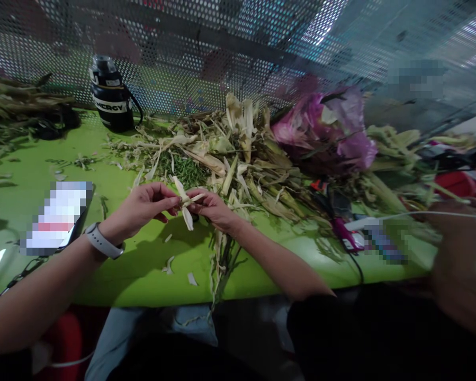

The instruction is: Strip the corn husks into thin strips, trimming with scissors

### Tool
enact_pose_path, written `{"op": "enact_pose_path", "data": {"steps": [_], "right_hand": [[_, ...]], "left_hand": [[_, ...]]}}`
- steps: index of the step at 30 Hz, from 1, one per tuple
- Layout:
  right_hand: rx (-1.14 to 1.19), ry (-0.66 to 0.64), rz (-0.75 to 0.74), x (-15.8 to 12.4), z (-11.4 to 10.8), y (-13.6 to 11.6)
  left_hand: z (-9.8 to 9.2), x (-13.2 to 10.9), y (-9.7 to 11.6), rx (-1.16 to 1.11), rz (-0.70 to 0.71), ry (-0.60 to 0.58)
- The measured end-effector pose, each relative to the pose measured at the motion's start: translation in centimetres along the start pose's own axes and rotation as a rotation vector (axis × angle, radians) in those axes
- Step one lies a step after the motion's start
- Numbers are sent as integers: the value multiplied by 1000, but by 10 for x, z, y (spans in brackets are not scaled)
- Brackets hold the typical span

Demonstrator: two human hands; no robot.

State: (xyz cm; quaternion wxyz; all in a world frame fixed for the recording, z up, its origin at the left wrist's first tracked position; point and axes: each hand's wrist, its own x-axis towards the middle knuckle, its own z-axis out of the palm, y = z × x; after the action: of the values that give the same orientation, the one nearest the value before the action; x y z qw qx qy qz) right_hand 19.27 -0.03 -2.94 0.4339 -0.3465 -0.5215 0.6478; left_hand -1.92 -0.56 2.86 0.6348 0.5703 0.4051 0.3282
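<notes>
Pale strips of dried corn husk (187,217) cross in a small knot-like bundle between my two hands, above the green table (138,280). My left hand (152,203), with a white watch band on its wrist, pinches the bundle from the left. From the right, my right hand (209,206) has its fingers closed on the same husk. Just behind my hands lies a heap of dry corn husks (209,159) with some thin green strands (186,172) in it. Long dry stalks (221,259) hang under my right wrist toward the table's front edge.
At the left lies a phone (59,214) with a lit screen. A dark bottle (113,98) stands at the back by the perforated metal panel (162,58). A pink plastic bag (321,129) rests behind the husks. Right are a magenta device with a cable (349,235) and another person's arm (460,248).
</notes>
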Motion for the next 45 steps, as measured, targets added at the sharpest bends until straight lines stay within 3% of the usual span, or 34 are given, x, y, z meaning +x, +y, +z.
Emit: {"op": "enact_pose_path", "data": {"steps": [9,16,22,24,28,34,39,45], "right_hand": [[17,39,25,1,2,-1],[6,42,21,-1,3,-2],[18,22,18,-2,4,-4],[19,8,25,-3,5,-4],[37,-24,38,-4,5,-3],[56,-101,76,-3,1,-4],[34,-217,136,-4,1,-6],[12,-174,146,-2,-3,-4]], "left_hand": [[1,1,2,-66,-86,-10],[2,1,-3,2,-8,3],[-2,4,-9,206,123,44],[-2,5,-10,199,130,-22],[2,5,-9,-31,80,-185],[6,2,-9,-178,-8,-127],[5,1,-8,-233,-91,-225],[6,-1,-8,-191,-117,-294]]}}
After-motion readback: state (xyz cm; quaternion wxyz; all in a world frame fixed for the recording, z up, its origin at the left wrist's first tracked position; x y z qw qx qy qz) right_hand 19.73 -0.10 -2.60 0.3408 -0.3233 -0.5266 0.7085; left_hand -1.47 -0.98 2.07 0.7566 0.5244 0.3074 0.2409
